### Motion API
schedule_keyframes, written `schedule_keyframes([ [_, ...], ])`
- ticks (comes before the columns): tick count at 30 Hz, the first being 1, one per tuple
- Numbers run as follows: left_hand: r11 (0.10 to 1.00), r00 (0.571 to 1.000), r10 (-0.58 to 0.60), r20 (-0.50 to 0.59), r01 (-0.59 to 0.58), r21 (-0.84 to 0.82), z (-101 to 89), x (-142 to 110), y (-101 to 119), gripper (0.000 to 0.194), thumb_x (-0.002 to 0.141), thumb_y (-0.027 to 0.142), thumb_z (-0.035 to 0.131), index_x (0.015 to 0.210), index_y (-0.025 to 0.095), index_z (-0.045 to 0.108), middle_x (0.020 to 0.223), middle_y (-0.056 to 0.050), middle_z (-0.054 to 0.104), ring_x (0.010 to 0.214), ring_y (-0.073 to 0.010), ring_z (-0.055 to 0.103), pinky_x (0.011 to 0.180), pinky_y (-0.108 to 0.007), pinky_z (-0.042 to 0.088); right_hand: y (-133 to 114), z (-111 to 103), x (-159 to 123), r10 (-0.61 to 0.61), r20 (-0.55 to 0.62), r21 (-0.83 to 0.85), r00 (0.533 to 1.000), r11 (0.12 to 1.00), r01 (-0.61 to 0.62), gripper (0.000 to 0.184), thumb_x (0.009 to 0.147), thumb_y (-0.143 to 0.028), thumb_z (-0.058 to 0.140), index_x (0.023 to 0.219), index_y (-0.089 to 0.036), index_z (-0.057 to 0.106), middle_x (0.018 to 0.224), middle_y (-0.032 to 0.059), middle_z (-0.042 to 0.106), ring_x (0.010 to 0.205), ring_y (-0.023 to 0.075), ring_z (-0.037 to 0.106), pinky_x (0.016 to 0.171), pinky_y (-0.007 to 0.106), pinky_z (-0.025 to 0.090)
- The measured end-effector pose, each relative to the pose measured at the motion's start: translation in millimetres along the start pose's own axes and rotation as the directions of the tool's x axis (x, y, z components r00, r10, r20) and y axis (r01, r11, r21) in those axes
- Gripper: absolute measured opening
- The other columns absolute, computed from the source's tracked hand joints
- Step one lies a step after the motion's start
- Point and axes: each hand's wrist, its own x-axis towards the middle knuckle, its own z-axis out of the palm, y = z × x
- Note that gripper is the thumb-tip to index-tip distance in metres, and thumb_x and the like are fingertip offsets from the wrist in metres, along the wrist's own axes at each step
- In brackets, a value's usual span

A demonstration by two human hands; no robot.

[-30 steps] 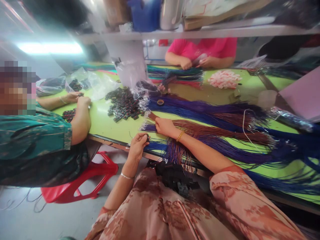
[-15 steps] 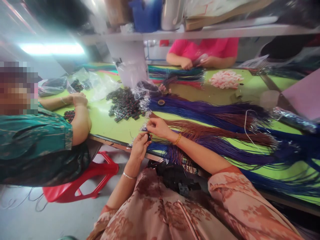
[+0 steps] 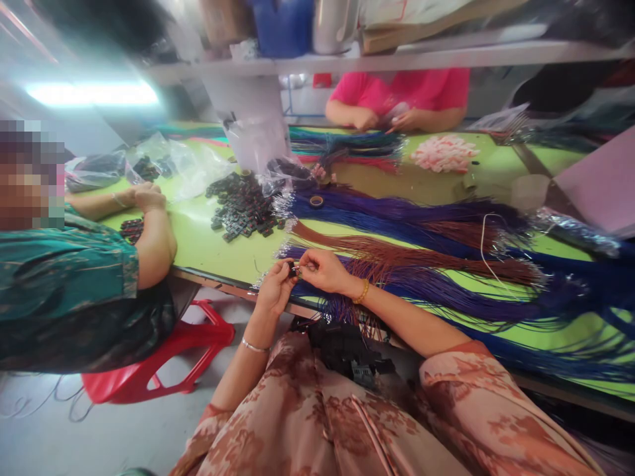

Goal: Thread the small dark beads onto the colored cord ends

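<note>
Between the thumb and fingers of my left hand (image 3: 278, 285) is a small black connector housing (image 3: 292, 270), held over the table's front edge. My right hand (image 3: 325, 271) is closed in a pinch at the housing's right side, on what looks like a thin wire; its tip is hidden by the fingers. Under and behind my hands lie bundles of brown wires (image 3: 421, 256) and purple wires (image 3: 476, 301) with shiny metal ends pointing left. More black housings (image 3: 364, 369) rest in my lap.
A pile of black housings (image 3: 243, 208) lies beyond my left hand. A roll of tape (image 3: 316, 201) sits on blue wires (image 3: 357, 221). Pale pink parts (image 3: 444, 153) are heaped farther back. One co-worker (image 3: 69, 264) sits at left by a red stool (image 3: 159, 360), another (image 3: 397, 99) opposite.
My right hand has come down from above the wire ends to the black housing. My left hand has shifted slightly left, still holding the housing.
</note>
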Motion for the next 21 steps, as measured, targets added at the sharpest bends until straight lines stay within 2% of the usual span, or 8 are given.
schedule_keyframes([
  [6, 1.000, 1.000, -0.022, 0.023, 0.022, -0.004, -0.7, 0.6, 0.5, 0.016, 0.075, 0.020, 0.074, 0.087, 0.013, 0.067, 0.079, -0.002, 0.065, 0.066, -0.0084, 0.059, 0.061, -0.019, 0.048, 0.6, -1.4, -2.9, -0.217, 0.038, -0.195, 0.975, 0.956, 0.220, 0.005, 0.079, -0.016, 0.054, 0.078, -0.016, 0.059, 0.071, 0.0025, 0.059, 0.063, 0.0122, 0.048, 0.061, 0.024, 0.034],
  [9, 1.000, 0.999, -0.028, 0.030, 0.028, 0.007, -0.1, 0.0, 0.6, 0.018, 0.073, 0.021, 0.076, 0.086, 0.013, 0.067, 0.078, -0.002, 0.065, 0.064, -0.0076, 0.058, 0.059, -0.018, 0.047, 2.6, 0.1, -3.3, -0.317, 0.099, -0.309, 0.943, 0.891, 0.332, 0.009, 0.083, -0.017, 0.050, 0.079, -0.016, 0.058, 0.072, 0.0047, 0.059, 0.065, 0.0143, 0.048, 0.062, 0.026, 0.034],
  [12, 0.999, 1.000, -0.021, 0.009, 0.021, 0.031, 1.2, -1.5, -0.4, 0.022, 0.068, 0.023, 0.080, 0.083, 0.013, 0.068, 0.075, 0.000, 0.064, 0.062, -0.0067, 0.057, 0.057, -0.016, 0.046, 4.9, 2.4, -3.5, -0.364, 0.182, -0.365, 0.913, 0.838, 0.406, 0.014, 0.086, -0.019, 0.046, 0.079, -0.016, 0.057, 0.072, 0.0061, 0.058, 0.066, 0.0161, 0.049, 0.062, 0.028, 0.034],
  [14, 0.998, 1.000, -0.002, -0.026, 0.004, 0.058, 2.0, -2.6, -1.4, 0.024, 0.064, 0.024, 0.083, 0.080, 0.013, 0.068, 0.073, 0.001, 0.063, 0.061, -0.0058, 0.057, 0.055, -0.015, 0.046, 6.1, 3.3, -3.5, -0.353, 0.205, -0.364, 0.913, 0.839, 0.406, 0.014, 0.087, -0.020, 0.046, 0.078, -0.016, 0.057, 0.072, 0.0061, 0.058, 0.066, 0.0163, 0.049, 0.062, 0.028, 0.034],
  [18, 0.996, 0.996, 0.033, -0.086, -0.026, 0.083, 2.3, -3.6, -2.8, 0.028, 0.059, 0.027, 0.086, 0.075, 0.013, 0.067, 0.072, 0.002, 0.063, 0.059, -0.0046, 0.056, 0.054, -0.014, 0.045, 7.0, 3.2, -3.0, -0.268, 0.169, -0.291, 0.949, 0.906, 0.308, 0.010, 0.084, -0.017, 0.048, 0.080, -0.016, 0.057, 0.072, 0.0040, 0.059, 0.063, 0.0136, 0.048, 0.061, 0.025, 0.034],
  [21, 0.995, 0.991, 0.053, -0.125, -0.042, 0.091, 2.5, -3.4, -4.3, 0.031, 0.057, 0.028, 0.087, 0.075, 0.013, 0.066, 0.071, 0.002, 0.063, 0.059, -0.0045, 0.056, 0.054, -0.015, 0.045, 6.5, 5.8, -4.8, -0.226, 0.164, -0.281, 0.960, 0.923, 0.265, 0.009, 0.083, -0.017, 0.049, 0.079, -0.016, 0.057, 0.072, 0.0038, 0.060, 0.062, 0.0133, 0.048, 0.061, 0.025, 0.033],
])
